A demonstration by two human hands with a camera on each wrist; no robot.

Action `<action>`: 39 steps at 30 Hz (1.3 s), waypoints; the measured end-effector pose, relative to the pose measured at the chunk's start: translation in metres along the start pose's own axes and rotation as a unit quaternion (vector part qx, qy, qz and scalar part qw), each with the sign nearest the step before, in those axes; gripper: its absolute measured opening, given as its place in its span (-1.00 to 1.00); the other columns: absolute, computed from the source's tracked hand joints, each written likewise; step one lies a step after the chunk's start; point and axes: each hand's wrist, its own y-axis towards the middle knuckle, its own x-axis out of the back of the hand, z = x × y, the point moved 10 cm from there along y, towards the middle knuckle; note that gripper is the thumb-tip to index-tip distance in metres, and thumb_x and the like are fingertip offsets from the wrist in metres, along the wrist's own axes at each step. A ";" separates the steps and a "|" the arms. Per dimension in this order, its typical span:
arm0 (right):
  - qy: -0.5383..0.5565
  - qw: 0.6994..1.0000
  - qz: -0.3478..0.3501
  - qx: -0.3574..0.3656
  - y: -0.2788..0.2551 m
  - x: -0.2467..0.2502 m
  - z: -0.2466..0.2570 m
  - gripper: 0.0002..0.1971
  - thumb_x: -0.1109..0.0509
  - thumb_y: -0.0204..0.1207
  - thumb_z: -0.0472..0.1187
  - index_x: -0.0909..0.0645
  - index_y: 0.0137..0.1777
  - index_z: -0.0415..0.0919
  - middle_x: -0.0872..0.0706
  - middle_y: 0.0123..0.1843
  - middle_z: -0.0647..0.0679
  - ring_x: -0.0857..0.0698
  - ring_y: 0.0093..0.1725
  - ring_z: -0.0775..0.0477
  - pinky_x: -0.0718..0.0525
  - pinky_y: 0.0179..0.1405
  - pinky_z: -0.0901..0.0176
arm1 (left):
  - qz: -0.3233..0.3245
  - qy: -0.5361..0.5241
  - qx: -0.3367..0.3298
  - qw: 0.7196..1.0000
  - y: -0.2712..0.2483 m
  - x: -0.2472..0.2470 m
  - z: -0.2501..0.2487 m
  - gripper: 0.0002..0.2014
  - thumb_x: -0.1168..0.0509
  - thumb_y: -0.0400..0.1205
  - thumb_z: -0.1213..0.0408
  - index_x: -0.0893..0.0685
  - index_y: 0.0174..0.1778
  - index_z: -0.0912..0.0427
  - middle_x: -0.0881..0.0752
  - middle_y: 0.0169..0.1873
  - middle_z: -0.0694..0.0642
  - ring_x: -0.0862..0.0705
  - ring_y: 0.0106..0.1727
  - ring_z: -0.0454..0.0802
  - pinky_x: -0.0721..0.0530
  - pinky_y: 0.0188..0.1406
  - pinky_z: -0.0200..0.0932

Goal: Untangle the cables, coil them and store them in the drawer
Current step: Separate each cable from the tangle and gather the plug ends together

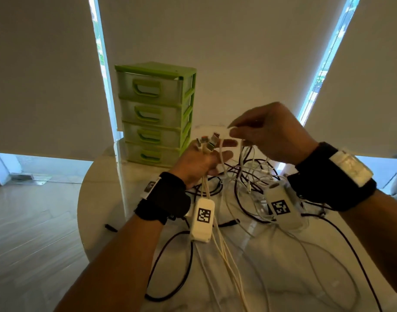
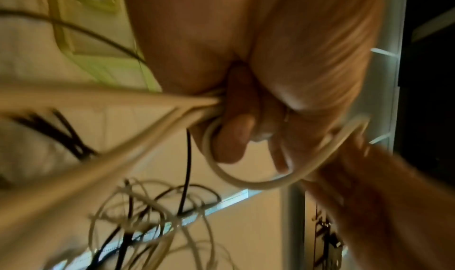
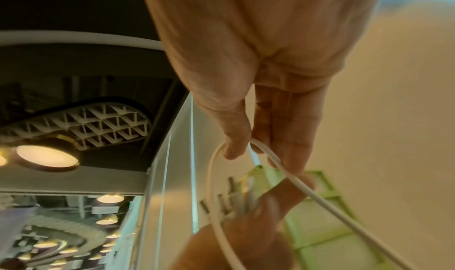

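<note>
White cables (image 1: 226, 255) smooth rubbery sheath, slight sheen; black cables (image 1: 170, 262) matt. Plug ends (image 1: 212, 139) bare metal tips. Drawer unit (image 1: 156, 113) plastic: glossy green frame, frosted translucent fronts. Table (image 1: 98, 199) polished, reflective, marble-like. Wrist bands (image 1: 168, 199) black cloth, matt. Floor (image 1: 31, 233) wood, satin.

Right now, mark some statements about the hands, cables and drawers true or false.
1. The left hand grips a bundle of white cables with plugs sticking up. True.
2. The right hand is empty. False: it pinches a white cable loop.
3. A drawer of the green drawer unit stands open. False: all four are closed.
4. Black cables lie on the table. True.
</note>
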 end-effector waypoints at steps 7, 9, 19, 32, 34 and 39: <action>0.048 0.998 -0.026 0.043 -0.003 -0.011 0.026 -0.83 -0.47 0.51 -0.26 -0.72 0.08 -0.09 -0.78 -0.14 0.09 -0.77 -0.16 0.14 -0.74 -0.06 0.32 | -0.026 -0.055 -0.014 0.998 -0.005 0.001 -0.007 -0.81 -0.23 0.68 0.46 -0.65 -0.23 0.24 -0.65 -0.59 -0.06 -0.37 -0.71 -0.24 -0.45 -0.69 -0.34; 0.052 0.999 -0.002 -0.007 -0.004 -0.015 0.001 -0.71 -0.43 0.55 -0.22 -0.61 0.26 -0.06 -0.74 -0.09 0.03 -0.76 -0.12 0.10 -0.76 -0.02 0.21 | -0.017 -0.124 0.001 0.992 -0.003 0.006 -0.005 -0.85 -0.22 0.69 0.31 -0.61 -0.11 0.32 -0.44 -0.68 -0.13 -0.28 -0.71 -0.24 -0.38 -0.69 -0.34; -0.145 0.966 0.168 -0.132 -0.023 -0.053 -0.100 -0.77 -0.35 0.63 -0.06 -0.68 -0.25 -0.05 -0.62 -0.38 0.14 -0.57 -0.36 0.15 -0.52 -0.24 0.28 | 0.047 -0.321 -0.078 0.943 -0.004 0.020 -0.036 -0.71 -0.21 0.55 0.08 -0.82 -0.09 0.07 -0.31 -0.73 -0.15 -0.25 -0.71 -0.29 -0.31 -0.64 -0.37; 0.063 0.998 0.007 0.017 -0.002 -0.012 -0.001 -0.92 -0.40 0.59 -0.24 -0.74 -0.03 -0.13 -0.77 -0.28 0.00 -0.73 -0.35 0.10 -0.75 -0.25 0.26 | -0.033 0.058 -0.008 0.998 0.001 -0.010 0.008 -0.83 -0.38 0.62 0.35 -0.67 -0.30 0.15 -0.44 -0.67 -0.12 -0.35 -0.63 -0.19 -0.32 -0.54 -0.25; 0.068 0.998 0.017 -0.007 -0.002 -0.015 -0.012 -0.86 -0.42 0.57 -0.18 -0.69 0.10 -0.08 -0.78 -0.17 0.04 -0.75 -0.24 0.14 -0.75 -0.15 0.23 | -0.052 0.044 -0.025 0.997 0.002 -0.007 0.005 -0.81 -0.40 0.61 0.36 -0.67 -0.35 0.17 -0.48 -0.61 -0.04 -0.36 -0.58 -0.14 -0.31 -0.58 -0.28; -0.223 0.955 0.169 -0.100 -0.018 -0.037 -0.068 -0.43 -0.49 0.47 0.06 -0.43 0.47 0.14 -0.65 0.26 0.04 -0.61 0.25 -0.05 -0.54 0.25 0.06 | -0.110 -0.085 0.035 0.990 0.007 0.016 0.016 -0.84 -0.27 0.70 0.25 -0.68 -0.17 0.17 -0.47 -0.70 -0.14 -0.29 -0.69 -0.25 -0.26 -0.70 -0.35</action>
